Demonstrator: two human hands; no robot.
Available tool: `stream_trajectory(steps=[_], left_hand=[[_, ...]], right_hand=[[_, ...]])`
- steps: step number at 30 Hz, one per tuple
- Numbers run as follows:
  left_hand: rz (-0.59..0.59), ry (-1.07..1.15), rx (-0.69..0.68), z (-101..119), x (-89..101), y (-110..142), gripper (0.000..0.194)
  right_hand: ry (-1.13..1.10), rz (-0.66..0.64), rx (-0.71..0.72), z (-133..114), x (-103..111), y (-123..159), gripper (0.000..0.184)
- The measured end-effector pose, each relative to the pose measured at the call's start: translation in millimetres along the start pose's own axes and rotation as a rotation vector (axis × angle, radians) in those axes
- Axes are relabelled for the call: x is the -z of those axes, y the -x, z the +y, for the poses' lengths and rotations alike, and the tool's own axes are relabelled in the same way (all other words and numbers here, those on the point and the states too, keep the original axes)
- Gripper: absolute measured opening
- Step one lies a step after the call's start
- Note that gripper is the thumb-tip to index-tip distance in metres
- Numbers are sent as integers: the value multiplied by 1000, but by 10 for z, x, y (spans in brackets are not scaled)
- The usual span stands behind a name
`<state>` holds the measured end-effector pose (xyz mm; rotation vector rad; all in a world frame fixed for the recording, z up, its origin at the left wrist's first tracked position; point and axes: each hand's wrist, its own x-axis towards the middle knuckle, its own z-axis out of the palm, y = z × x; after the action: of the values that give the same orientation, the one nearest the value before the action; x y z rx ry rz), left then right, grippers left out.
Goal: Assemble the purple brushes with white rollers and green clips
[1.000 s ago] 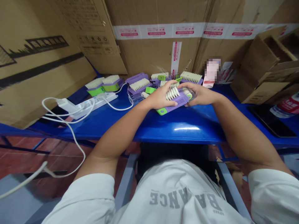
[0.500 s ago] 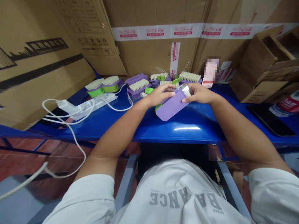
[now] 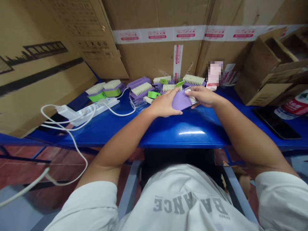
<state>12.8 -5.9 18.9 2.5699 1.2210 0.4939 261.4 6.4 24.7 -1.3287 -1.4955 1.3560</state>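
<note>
My left hand is wrapped round the left end of a smooth purple brush, its thumb along the near edge. On the brush's right end my right hand is closed, thumb on top, around a clear plastic part that its fingers partly cover. Any bristles on the held brush are hidden. Just behind the hands lie several purple brushes with cream bristles, some with a green clip. A clear plastic piece rests left of my left hand.
A white power strip with looping cables lies left on the blue table, before two green-and-purple brushes. Cardboard boxes wall the back. At right are an open carton, a black phone and a bottle.
The purple brush has turned and tilted in my hands, so less of its flat face shows. My left hand has shifted its grip, its thumb now along the near edge.
</note>
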Motion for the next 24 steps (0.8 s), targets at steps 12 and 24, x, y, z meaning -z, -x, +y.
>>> stream_trajectory(steps=[12, 24], left_hand=[[19, -187, -20, 67, 26, 51, 107], [83, -188, -48, 72, -15, 58, 100]], right_hand=[[-187, -87, -33, 71, -117, -36, 32], [-168, -81, -1, 72, -164, -30, 37]])
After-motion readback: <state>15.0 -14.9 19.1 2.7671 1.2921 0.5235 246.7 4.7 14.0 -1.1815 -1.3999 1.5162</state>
